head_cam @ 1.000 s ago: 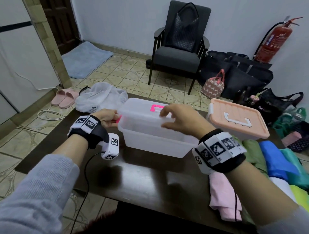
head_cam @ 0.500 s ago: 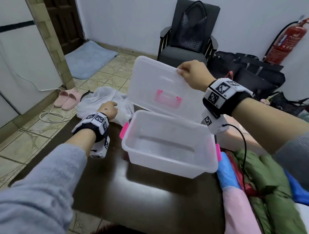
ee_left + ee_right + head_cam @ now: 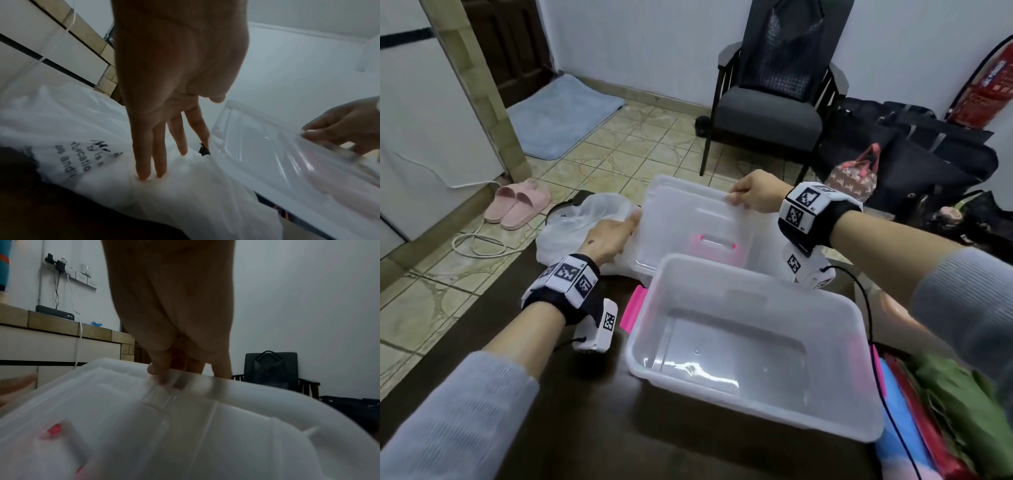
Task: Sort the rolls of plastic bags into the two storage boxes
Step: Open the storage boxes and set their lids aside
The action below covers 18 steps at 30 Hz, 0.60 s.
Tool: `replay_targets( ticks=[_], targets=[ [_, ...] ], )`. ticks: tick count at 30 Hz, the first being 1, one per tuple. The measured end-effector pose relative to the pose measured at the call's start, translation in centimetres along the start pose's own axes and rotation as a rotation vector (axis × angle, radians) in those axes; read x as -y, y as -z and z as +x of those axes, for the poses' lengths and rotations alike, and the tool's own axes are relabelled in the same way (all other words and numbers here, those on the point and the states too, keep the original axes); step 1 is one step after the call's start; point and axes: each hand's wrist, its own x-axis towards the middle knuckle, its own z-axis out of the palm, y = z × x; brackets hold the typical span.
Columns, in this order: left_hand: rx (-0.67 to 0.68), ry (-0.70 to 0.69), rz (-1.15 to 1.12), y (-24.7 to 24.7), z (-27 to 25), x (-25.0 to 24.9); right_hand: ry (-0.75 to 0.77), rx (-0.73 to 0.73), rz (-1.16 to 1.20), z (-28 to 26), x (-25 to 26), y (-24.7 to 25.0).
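A clear storage box (image 3: 774, 414) stands open and empty on the dark table. Behind it its clear lid (image 3: 688, 219) with a pink handle tilts low over a white plastic bag (image 3: 582, 219). My right hand (image 3: 736, 200) pinches the lid's far rim, which the right wrist view shows as my right hand (image 3: 176, 371) on the lid (image 3: 205, 426). My left hand (image 3: 631, 222) lies with straight fingers (image 3: 150, 154) pressing the bag (image 3: 102, 186) beside the lid's (image 3: 287, 162) left corner. Green (image 3: 955, 404), blue (image 3: 904, 428) and red rolls lie at the right.
A peach-coloured surface (image 3: 890, 308) shows under my right forearm. Beyond the table are a dark chair (image 3: 767, 113), black bags (image 3: 914, 150), a fire extinguisher (image 3: 986, 92), pink slippers (image 3: 517, 205) and a cable on the tiled floor.
My right hand has lowered the lid from upright to a low tilt behind the box. My left hand moved forward from the box's left side onto the white bag by the lid.
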Motion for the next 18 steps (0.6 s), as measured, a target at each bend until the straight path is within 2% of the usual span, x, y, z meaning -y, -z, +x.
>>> replay_targets(
  ticks=[5,9,14,18],
  targets=[
    [-0.082,-0.063,0.242,-1.0,-0.5,-0.1,-0.055,0.12,-0.067,0.1,-0.1,-0.1],
    [-0.133,-0.061,0.29,-1.3,-0.8,-0.1,-0.109,0.09,0.164,-1.8,-1.8,2.1],
    [-0.045,-0.06,0.438,-0.3,-2.3,-2.2,-0.213,0.024,0.405,-5.6,-6.3,4.6],
    [0.042,-0.141,0.596,2.3,-4.0,-8.8,-0.322,-0.042,0.531,-8.9,-10.7,6.0]
  ],
)
